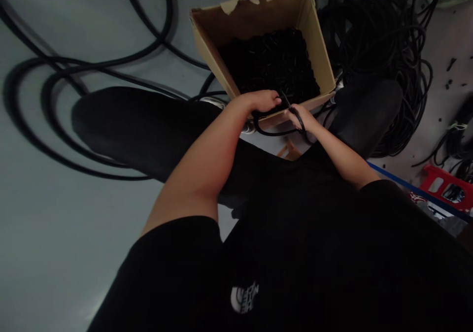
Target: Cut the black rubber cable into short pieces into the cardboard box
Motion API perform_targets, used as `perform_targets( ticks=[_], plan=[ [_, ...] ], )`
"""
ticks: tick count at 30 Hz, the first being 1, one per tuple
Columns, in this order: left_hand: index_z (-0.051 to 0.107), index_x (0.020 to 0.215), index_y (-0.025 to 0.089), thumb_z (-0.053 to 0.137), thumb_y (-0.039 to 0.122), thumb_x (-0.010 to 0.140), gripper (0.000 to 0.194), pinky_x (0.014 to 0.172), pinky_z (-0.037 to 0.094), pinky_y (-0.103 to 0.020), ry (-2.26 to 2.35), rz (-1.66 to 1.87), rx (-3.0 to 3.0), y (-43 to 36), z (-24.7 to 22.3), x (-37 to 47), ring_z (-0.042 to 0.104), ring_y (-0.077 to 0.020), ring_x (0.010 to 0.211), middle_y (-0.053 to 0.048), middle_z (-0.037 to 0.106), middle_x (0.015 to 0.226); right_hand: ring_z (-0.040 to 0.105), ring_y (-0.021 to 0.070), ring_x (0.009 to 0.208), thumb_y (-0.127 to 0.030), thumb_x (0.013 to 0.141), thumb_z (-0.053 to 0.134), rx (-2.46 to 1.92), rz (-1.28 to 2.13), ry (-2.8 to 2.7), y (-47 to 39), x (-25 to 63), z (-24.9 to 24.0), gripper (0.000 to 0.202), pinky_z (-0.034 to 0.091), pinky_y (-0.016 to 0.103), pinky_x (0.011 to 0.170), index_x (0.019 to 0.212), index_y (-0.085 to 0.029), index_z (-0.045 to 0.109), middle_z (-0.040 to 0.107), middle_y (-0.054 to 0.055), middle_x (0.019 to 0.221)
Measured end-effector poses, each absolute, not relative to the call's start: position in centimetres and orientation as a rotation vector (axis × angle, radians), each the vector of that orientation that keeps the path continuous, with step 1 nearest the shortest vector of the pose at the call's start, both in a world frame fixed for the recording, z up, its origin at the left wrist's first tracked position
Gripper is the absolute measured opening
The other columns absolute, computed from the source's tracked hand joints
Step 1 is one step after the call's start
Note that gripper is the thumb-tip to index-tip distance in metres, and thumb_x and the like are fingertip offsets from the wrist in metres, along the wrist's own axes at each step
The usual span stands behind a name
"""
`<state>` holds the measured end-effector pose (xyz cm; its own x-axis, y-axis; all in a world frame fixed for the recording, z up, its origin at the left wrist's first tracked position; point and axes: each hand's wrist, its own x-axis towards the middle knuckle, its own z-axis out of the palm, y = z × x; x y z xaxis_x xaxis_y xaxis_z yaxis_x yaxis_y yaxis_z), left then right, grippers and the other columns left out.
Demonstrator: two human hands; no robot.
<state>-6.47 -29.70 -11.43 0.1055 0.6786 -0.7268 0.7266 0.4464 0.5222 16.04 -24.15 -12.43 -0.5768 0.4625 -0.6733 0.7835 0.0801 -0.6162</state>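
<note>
Between my knees stands an open cardboard box (323, 51) with a torn rim, partly filled with short cut black pieces (271, 63). At its near edge, my left hand (265, 100) is closed around a black rubber hose (273, 134), which curves down below the hand. My right hand (300, 116) is closed on scissors with dark looped handles; the thin blades of the scissors (286, 98) point toward the left fingertips, over the box. Whether the blades touch the hose cannot be made out.
Long black hose loops (48, 88) lie across the grey floor on the left. A large tangled hose pile (391, 36) is at the right, with small scattered black bits (451, 64) beyond it. A red plastic object (443, 186) is at far right, beside a blue strip (401, 178).
</note>
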Motion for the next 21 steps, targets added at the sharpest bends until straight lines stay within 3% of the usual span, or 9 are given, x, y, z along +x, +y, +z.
perform_targets(
  ticks=[3,6,9,12,16,21],
  plan=[
    [0.091,0.145,0.017,0.061,0.056,0.108,0.061,0.104,0.064,-0.038,1.606,-0.051,1.238,-29.8,-12.0,-6.6,0.083,-0.0373,0.119,-0.021,0.092,0.124,0.074,0.0228,0.073,-0.041,0.124,0.074,1.235,-1.486,2.079,-24.2,16.1,-12.5,0.027,0.066,0.033,0.081,0.106,-0.024,0.066,0.063,-0.002,0.075],
    [0.092,0.136,0.019,0.066,0.055,0.103,0.055,0.101,0.064,-0.041,1.607,0.026,1.214,-29.9,-12.5,-7.0,0.082,-0.0388,0.111,-0.019,0.089,0.109,0.068,0.0213,0.064,-0.034,0.121,0.077,1.262,-1.535,2.07,-24.3,16.1,-12.5,0.024,0.061,0.031,0.07,0.102,-0.024,0.065,0.061,-0.003,0.071],
    [0.091,0.128,0.021,0.073,0.058,0.099,0.05,0.101,0.063,-0.042,1.607,0.134,1.172,-29.9,-12.7,-7.4,0.08,-0.0384,0.104,-0.015,0.082,0.095,0.06,0.0176,0.056,-0.036,0.117,0.085,1.329,-1.673,2.016,-24.5,16.1,-12.7,0.029,0.05,0.027,0.055,0.102,-0.027,0.063,0.058,-0.006,0.068],
    [0.09,0.122,0.023,0.074,0.058,0.097,0.046,0.096,0.062,-0.041,1.61,0.208,1.179,-29.8,-12.7,-7.4,0.076,-0.0348,0.094,-0.01,0.074,0.082,0.059,0.0153,0.056,-0.039,0.115,0.088,1.417,-1.778,1.917,-24.6,16.0,-13.1,0.03,0.046,0.024,0.051,0.108,-0.028,0.061,0.057,-0.008,0.07],
    [0.087,0.115,0.023,0.07,0.054,0.097,0.04,0.084,0.06,-0.038,1.598,0.234,1.189,-29.9,-12.2,-7.1,0.072,-0.0302,0.081,-0.008,0.071,0.075,0.062,0.0143,0.062,-0.039,0.114,0.087,1.4,-1.839,1.803,-24.5,16.1,-13.9,0.031,0.05,0.021,0.056,0.113,-0.029,0.058,0.059,-0.009,0.075],
    [0.089,0.121,0.023,0.072,0.056,0.098,0.043,0.095,0.065,-0.039,1.492,0.291,1.163,-30.0,-11.4,-6.9,0.079,-0.0305,0.091,-0.009,0.081,0.085,0.067,0.0151,0.075,-0.038,0.113,0.092,1.329,-1.914,1.848,-24.4,16.3,-15.2,0.036,0.062,0.024,0.073,0.114,-0.029,0.057,0.064,-0.007,0.089]
  ],
)
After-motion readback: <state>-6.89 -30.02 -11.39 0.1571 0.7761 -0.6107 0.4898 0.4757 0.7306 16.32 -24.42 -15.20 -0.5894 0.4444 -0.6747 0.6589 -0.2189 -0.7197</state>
